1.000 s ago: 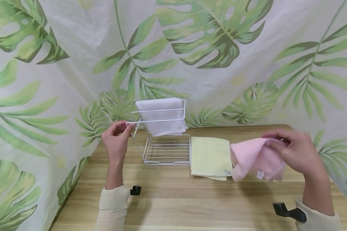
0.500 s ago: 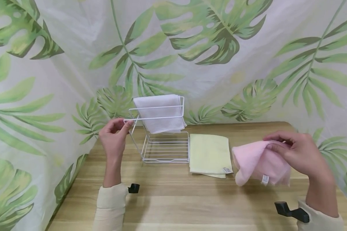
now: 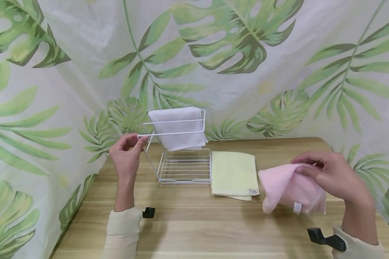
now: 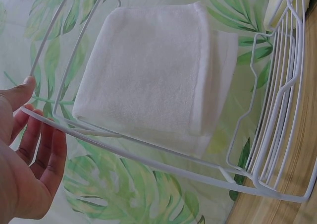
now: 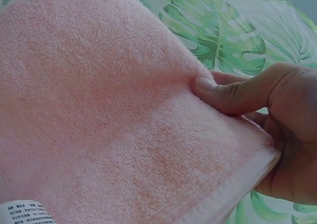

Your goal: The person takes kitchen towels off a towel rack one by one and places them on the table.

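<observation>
A white wire rack (image 3: 184,181) stands on the table, with a folded white towel (image 3: 178,135) draped over one of its upper bars. My left hand (image 3: 126,154) pinches the rack's upper left corner between thumb and fingers; the left wrist view shows the thumb on the wire (image 4: 44,117). On the right, my right hand (image 3: 334,176) pinches a pink towel (image 3: 282,183) by its upper edge, and the cloth hangs in loose folds above the table. A white printed label (image 5: 25,213) shows on the pink towel. Between rack and pink towel lies a folded yellow towel (image 3: 233,172).
The wood-grain table (image 3: 194,230) runs under everything. Behind and to the left hangs a curtain (image 3: 227,93) printed with green leaves. The yellow towel lies right against the rack's right side. Black camera mounts (image 3: 325,239) sit at both wrists.
The pink towel in my right hand has shifted slightly right and down, away from the yellow towel. My left hand keeps its hold on the rack. The head view has moved a little.
</observation>
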`<state>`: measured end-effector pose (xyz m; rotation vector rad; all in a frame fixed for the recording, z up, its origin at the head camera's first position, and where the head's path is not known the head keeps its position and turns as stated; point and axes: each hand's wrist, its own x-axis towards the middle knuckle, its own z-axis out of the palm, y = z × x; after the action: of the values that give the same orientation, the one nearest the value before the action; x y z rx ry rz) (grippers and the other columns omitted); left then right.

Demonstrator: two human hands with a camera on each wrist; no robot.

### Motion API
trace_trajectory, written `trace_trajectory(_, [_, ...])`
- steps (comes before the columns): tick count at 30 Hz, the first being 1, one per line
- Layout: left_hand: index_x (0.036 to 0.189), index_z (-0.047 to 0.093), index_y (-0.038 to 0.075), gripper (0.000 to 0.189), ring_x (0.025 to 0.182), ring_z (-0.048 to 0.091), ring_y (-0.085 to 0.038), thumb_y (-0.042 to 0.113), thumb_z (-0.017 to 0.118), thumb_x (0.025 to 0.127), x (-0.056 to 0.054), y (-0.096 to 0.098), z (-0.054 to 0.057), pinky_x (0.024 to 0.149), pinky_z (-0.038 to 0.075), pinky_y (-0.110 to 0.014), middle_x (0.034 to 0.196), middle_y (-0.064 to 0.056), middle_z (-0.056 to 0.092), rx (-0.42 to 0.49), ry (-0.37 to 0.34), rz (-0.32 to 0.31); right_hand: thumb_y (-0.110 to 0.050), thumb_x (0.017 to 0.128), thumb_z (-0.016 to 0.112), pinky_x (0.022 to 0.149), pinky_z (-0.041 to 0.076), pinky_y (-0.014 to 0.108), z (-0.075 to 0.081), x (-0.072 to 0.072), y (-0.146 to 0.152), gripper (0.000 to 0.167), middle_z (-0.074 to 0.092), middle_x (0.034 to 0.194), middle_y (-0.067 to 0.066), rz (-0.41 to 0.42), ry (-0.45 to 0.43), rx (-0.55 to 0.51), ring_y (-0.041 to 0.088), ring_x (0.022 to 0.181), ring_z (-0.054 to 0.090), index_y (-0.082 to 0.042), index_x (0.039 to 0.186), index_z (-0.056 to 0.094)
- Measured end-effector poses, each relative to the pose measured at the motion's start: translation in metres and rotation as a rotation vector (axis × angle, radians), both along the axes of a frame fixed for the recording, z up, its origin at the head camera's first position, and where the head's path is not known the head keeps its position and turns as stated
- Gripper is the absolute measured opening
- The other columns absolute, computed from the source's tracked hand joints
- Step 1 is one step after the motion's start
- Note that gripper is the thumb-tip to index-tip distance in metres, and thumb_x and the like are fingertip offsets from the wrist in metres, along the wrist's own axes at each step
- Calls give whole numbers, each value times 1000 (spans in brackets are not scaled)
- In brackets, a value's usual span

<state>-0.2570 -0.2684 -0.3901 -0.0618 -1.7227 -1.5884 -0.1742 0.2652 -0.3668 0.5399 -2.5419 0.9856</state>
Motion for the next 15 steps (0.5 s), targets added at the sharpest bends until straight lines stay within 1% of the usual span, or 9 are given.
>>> trace_trajectory(4, [97, 76, -10, 27, 56, 66, -5, 6, 93, 84, 1, 0, 0, 54, 58, -13, 73, 10, 72, -3, -5, 6, 3, 88, 84, 64, 51, 14, -1, -1, 0, 28, 80, 95, -11, 20, -12, 13, 0, 77, 64, -22, 102, 83])
trace_trajectory(8, [97, 76, -10, 27, 56, 67, -6, 6, 93, 84, 1, 0, -1, 54, 58, -14, 73, 11, 72, -2, -13, 10, 2, 88, 84, 63, 52, 15, -3, -2, -1, 27, 81, 94, -8, 31, -17, 28, 0, 75, 66, -23, 100, 83])
trace_trajectory(13, [97, 76, -10, 27, 57, 67, -7, 5, 93, 84, 1, 0, -1, 54, 59, -14, 73, 11, 72, -3, -13, 14, 1, 87, 85, 61, 52, 15, -3, -1, -2, 30, 80, 92, -9, 58, -9, 36, 1, 72, 65, -26, 98, 82])
trace_trajectory(15, [97, 75, -11, 27, 57, 67, -5, 5, 93, 84, 1, 0, 0, 55, 59, -14, 73, 11, 73, -2, -11, 15, 2, 87, 85, 61, 52, 15, -3, -1, -2, 30, 80, 92, -9, 68, -4, 39, 1, 72, 65, -26, 98, 82])
